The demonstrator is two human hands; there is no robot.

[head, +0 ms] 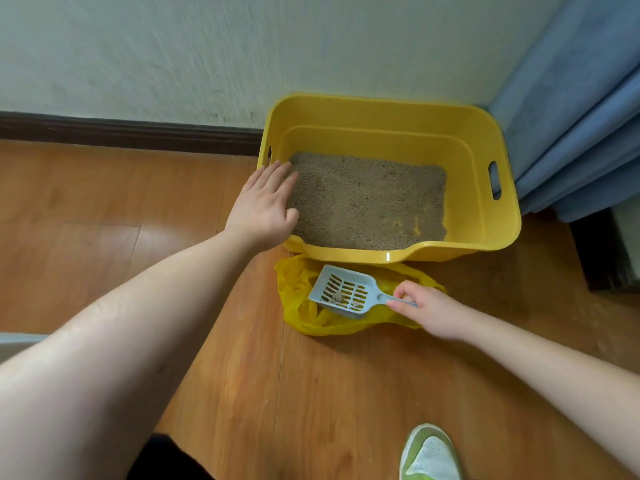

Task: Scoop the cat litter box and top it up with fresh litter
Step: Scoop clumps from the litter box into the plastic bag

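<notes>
Blue curtain (575, 133), green-white shoe (431, 455)

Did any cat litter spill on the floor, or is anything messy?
No spill shows on the floor. The only odd spot is in the litter box, where thin litter lets yellow bottom show near the front right.

Litter (367, 199) in box (485, 216) against wall (173, 57), scoop (343, 292) over bag (301, 289) before box

A room in a home, probably a living room or bedroom corner. The yellow litter box (391, 174) sits on a wood-plank floor (104, 216); behind it rises a plastered wall (173, 53) with a dark baseboard (128, 133), and just right of it hang blue curtains (581, 126).
</notes>
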